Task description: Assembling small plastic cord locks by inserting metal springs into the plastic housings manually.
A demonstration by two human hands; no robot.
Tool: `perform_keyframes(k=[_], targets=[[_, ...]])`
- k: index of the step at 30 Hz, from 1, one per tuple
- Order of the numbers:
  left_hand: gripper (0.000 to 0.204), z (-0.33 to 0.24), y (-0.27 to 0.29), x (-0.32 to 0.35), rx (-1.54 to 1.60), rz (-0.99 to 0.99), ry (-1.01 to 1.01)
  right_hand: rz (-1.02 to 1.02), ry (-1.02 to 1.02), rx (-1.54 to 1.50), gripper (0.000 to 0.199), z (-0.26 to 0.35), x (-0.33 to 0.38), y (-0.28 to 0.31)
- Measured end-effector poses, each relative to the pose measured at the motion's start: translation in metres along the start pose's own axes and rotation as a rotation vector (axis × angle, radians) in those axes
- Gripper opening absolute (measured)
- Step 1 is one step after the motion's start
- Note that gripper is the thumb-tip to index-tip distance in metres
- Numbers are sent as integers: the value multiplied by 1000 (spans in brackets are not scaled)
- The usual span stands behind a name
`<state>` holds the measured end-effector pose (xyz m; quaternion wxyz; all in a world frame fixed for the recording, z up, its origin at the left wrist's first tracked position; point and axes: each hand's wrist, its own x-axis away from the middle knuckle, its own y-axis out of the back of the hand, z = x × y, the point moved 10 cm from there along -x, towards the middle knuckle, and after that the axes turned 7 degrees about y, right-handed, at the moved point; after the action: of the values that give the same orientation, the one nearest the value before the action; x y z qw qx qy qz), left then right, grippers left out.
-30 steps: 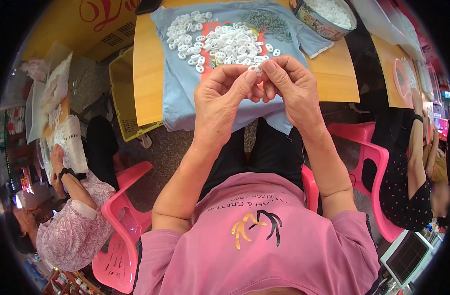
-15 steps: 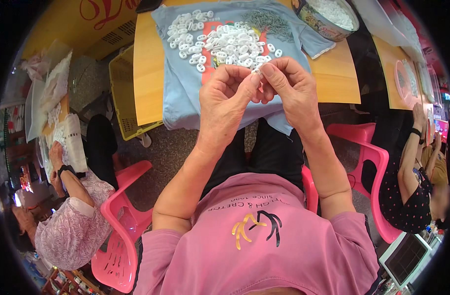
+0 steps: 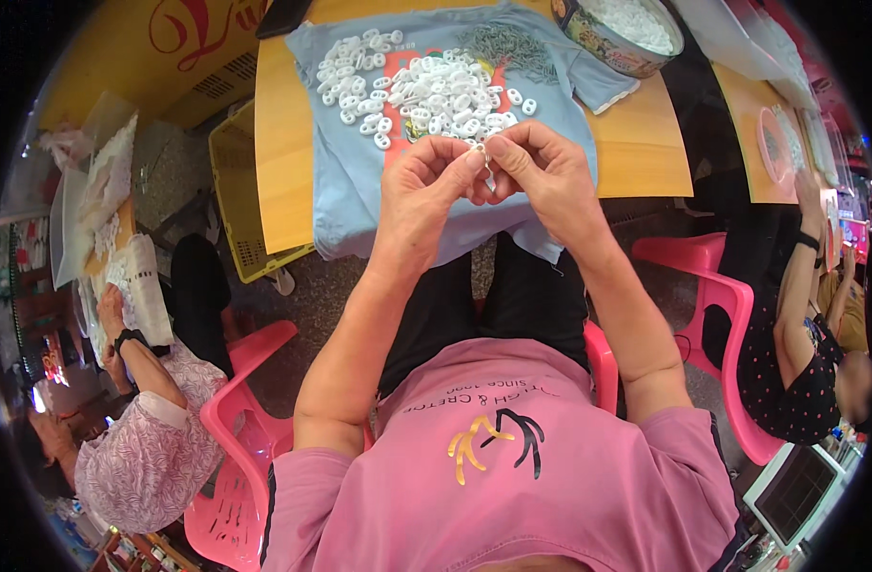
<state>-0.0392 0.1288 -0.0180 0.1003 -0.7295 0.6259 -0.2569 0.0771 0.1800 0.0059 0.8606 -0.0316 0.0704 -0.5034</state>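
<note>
My left hand [image 3: 419, 195] and my right hand [image 3: 548, 181] meet above the near part of a blue T-shirt [image 3: 345, 195] spread over the table. Both are closed, with thumbs and fingertips pinching a small white plastic piece [image 3: 478, 147] between them. A thin, pale, pointed bit [image 3: 491, 180] shows below the thumbs; its kind is unclear. Just beyond my fingers lies a heap of white oval plastic pieces with two holes [image 3: 445, 91]. More such pieces [image 3: 345, 71] lie loosely to its left. Behind on the right is a pile of thin grey-green screws or nails [image 3: 517, 50].
A round tin [image 3: 603, 46] full of white pieces stands at the far right of the wooden table [image 3: 646, 143]. A yellow crate [image 3: 231, 181] is beside the table's left edge. People sit on both sides, near pink chairs [image 3: 731, 315] [image 3: 235, 429].
Both hands have shifted slightly left and nearer to me, still pinched together. The thin pointed bit now shows below the thumbs. The view has moved a little.
</note>
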Motion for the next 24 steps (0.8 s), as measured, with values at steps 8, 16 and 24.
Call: perform_keyframes(k=[8,16,24], targets=[[14,-5,-6,9,69,58,70,224,392,551,12,55,0,-9],[16,-7,-14,25,-53,102,54,344,645,685,7,79,22,-28],[15,12,-10,31,-70,49,66,281,488,562,3,48,31,-17]])
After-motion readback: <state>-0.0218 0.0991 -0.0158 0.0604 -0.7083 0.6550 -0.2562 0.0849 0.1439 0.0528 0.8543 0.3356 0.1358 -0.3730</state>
